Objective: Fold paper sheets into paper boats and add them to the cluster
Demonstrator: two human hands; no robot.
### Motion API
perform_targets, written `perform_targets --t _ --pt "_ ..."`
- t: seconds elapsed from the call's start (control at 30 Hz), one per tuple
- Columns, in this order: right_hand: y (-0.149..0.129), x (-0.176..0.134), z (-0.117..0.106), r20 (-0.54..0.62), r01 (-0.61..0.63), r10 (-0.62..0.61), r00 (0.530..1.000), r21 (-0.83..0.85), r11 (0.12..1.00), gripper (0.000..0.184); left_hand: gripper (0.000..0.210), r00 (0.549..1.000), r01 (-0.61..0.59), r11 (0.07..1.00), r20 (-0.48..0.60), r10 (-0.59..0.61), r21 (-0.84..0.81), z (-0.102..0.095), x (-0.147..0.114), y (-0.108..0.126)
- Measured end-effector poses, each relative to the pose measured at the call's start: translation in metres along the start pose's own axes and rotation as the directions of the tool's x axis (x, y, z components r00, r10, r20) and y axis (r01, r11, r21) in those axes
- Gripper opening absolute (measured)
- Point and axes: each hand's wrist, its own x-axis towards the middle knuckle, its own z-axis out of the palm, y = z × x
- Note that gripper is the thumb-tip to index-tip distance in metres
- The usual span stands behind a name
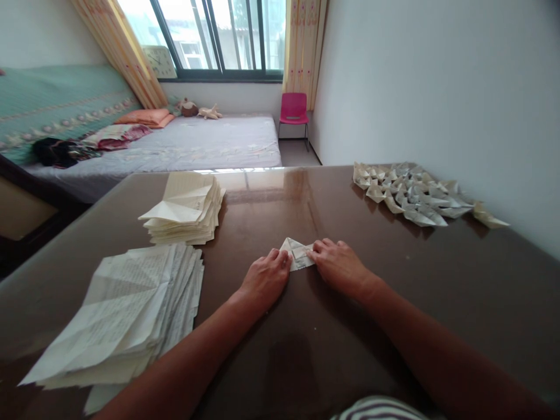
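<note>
Remotely, I'm gripping a small, off-white, folded paper piece by its sides with left hand and right hand at the glossy brown table; uneven pulling could be tearing it or skewing it.

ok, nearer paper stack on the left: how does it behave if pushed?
The nearer paper stack would probably fan out, as its edges are uneven. Top sheet is likely floppy but apt to bend at its visible creases. Bottom may slide readily on the glossy table.
</note>
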Motion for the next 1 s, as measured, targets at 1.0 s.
perform_targets --t 1.0 --pt "0.011 0.005 0.001 -0.095 -0.084 0.08 0.992 -0.035 0.996 0.025 0.023 0.994 0.089 0.991 0.054 -0.094 0.099 -0.009 -0.002 0.015"
